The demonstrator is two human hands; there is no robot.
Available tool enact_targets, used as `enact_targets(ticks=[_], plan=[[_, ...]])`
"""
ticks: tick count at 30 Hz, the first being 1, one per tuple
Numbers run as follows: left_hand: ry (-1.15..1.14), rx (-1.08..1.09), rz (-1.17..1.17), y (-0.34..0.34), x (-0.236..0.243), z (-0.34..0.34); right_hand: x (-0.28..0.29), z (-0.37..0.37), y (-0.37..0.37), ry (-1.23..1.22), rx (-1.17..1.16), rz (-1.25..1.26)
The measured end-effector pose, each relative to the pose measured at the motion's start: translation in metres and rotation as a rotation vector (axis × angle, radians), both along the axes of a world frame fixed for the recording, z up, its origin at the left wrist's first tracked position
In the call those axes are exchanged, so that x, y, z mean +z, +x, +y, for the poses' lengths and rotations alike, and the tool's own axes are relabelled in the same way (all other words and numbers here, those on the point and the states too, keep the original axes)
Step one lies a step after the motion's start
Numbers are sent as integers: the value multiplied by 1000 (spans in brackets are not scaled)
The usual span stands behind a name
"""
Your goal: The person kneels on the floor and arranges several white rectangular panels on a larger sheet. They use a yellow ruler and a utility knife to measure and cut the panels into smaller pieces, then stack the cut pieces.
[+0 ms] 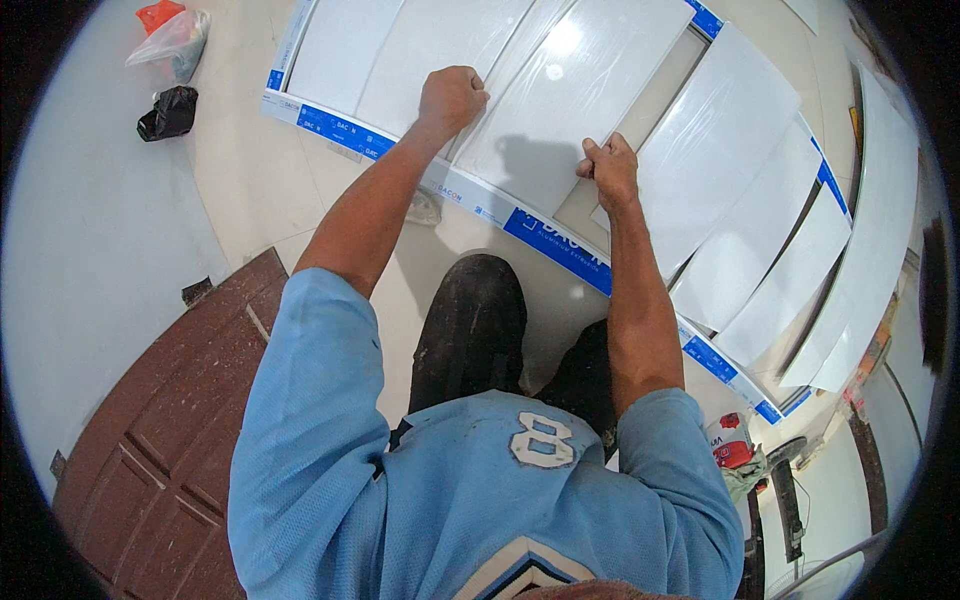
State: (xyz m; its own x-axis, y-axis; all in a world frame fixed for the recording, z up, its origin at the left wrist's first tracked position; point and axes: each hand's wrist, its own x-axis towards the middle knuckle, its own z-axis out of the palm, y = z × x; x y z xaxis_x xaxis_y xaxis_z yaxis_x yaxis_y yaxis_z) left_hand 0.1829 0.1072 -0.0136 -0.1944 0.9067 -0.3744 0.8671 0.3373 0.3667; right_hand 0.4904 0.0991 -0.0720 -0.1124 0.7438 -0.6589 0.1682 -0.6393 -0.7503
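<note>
A glossy white panel [560, 110], wrapped in clear film, lies between my two hands over a white frame [470, 195] edged with blue printed tape. My left hand [453, 100] is closed at the panel's left edge, its fingers curled under and mostly hidden. At the opposite edge, my right hand [612, 170] pinches with thumb and curled fingers. A gap showing the floor separates this panel from another white panel [715, 140] to the right. Farther left, a white panel [425, 50] lies in the same frame.
A brown panelled door [170, 450] lies at the lower left. Plastic bags [175, 45] and a black bag [168, 113] sit by the left wall. Curved-looking white strips [870, 240] stand at the right. A red-and-white package [732, 440] is near my right elbow.
</note>
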Motion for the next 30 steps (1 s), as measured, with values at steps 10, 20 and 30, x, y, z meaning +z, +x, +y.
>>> enact_targets(ticks=[10,20,30], plan=[[93,14,-18,-1,-7,-14,2,-2,-6,-11,-78,46],[157,73,-197,-16,-14,-25,13,4,-10,-3,-3,12],[-8,95,-242,-27,-10,-22,18,4,-6,-3,14,40]])
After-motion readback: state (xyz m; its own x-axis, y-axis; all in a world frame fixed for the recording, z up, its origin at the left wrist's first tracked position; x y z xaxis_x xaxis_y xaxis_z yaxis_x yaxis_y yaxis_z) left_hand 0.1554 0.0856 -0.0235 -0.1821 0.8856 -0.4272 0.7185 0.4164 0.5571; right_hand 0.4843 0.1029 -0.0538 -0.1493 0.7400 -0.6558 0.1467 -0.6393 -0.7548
